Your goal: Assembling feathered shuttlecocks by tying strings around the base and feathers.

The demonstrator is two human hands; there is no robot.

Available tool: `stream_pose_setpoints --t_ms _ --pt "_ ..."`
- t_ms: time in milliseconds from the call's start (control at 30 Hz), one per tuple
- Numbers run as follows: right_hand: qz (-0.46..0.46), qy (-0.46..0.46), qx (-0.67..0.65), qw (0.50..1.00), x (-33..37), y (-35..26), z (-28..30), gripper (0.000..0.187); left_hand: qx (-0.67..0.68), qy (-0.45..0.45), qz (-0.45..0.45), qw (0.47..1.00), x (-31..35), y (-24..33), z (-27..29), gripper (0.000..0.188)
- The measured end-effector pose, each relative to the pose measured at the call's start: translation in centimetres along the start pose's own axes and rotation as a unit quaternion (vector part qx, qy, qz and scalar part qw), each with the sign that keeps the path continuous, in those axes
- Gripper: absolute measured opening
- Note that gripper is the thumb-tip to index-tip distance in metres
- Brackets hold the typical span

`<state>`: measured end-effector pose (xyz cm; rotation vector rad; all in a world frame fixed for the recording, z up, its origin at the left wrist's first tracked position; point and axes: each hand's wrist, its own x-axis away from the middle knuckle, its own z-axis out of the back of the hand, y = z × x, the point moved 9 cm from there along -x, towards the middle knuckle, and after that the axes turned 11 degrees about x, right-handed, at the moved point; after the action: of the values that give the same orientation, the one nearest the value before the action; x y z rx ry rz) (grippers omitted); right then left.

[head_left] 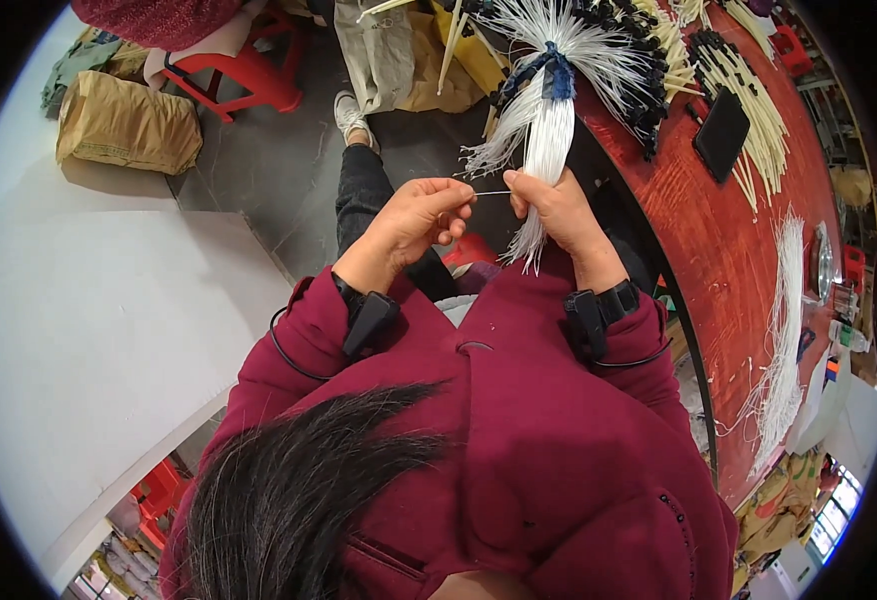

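Observation:
My left hand (417, 222) pinches the end of a single thin white strand (492, 192) between thumb and forefinger. The strand runs taut across to my right hand (559, 212), whose thumb presses near its other end. That same right hand is wrapped around a thick bundle of white strands (550, 145). A dark blue cloth band (558, 75) ties the bundle higher up, and beyond it the strands fan out, some with small dark tips. Below my right fist the loose lower ends hang over my lap. The fingers of my right hand are partly hidden behind the bundle.
A curved red table (694, 260) stands on my right, bearing a black phone (722, 135), cream sticks with dark tips (759, 110) and a long spread of white strands (784, 350). On the left are a white board (109, 350), a brown paper sack (129, 120) and a red stool (259, 75).

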<state>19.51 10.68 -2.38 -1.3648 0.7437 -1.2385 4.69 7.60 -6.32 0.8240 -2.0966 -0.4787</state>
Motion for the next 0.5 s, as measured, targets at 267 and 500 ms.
stream_pose_setpoints --t_ms 267,500 --pt "0.005 0.010 0.015 1.000 0.1 -0.2 0.2 0.025 0.075 0.004 0.034 0.997 -0.2 -1.2 0.5 0.014" --pt "0.014 0.030 0.034 0.999 0.0 -0.5 0.7 0.026 0.231 -0.090 0.094 0.964 -1.1 -3.2 -0.2 0.014"
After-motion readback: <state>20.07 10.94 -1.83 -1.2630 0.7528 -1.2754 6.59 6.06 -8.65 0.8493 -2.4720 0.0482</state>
